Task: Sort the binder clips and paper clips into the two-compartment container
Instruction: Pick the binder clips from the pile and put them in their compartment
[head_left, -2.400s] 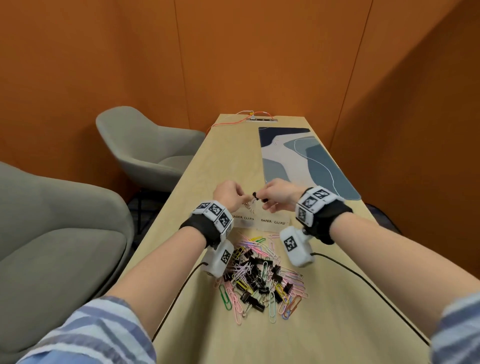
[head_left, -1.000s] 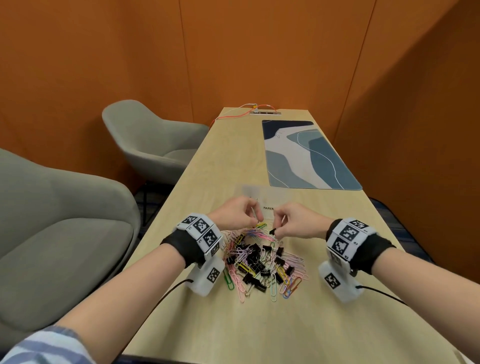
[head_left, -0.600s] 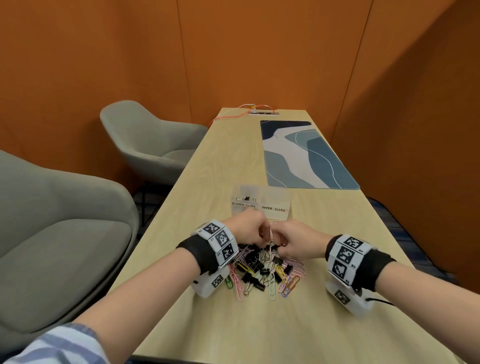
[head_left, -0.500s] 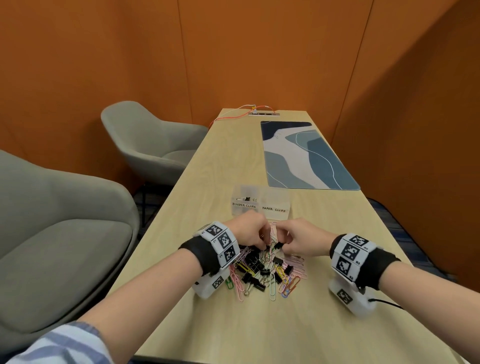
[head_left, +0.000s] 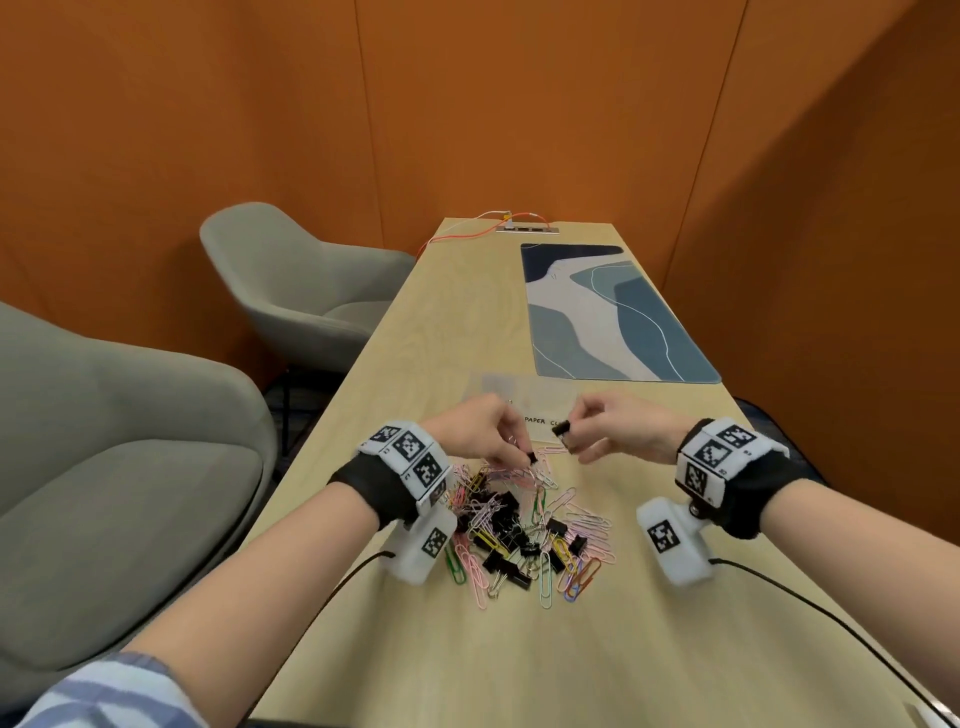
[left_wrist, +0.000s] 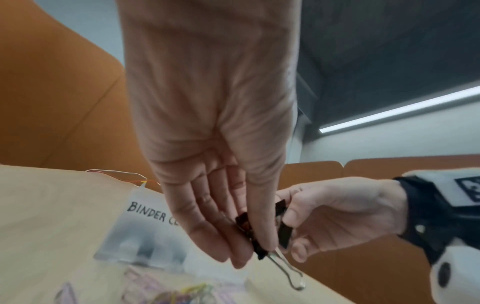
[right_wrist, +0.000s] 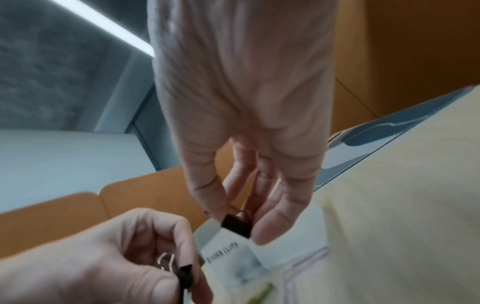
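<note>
left hand pinches black binder clip | right hand pinches second binder clip just before container | risk: drop into PAPER CLIPS side (labels partly hidden) | pile on surface

Orange walls, grey armchairs

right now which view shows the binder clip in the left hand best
The left wrist view: the left hand pinches the black binder clip, its wire handle hanging clear. The head view shows only a dark speck at the fingertips; the right wrist view shows it blurred at the frame's bottom.
</note>
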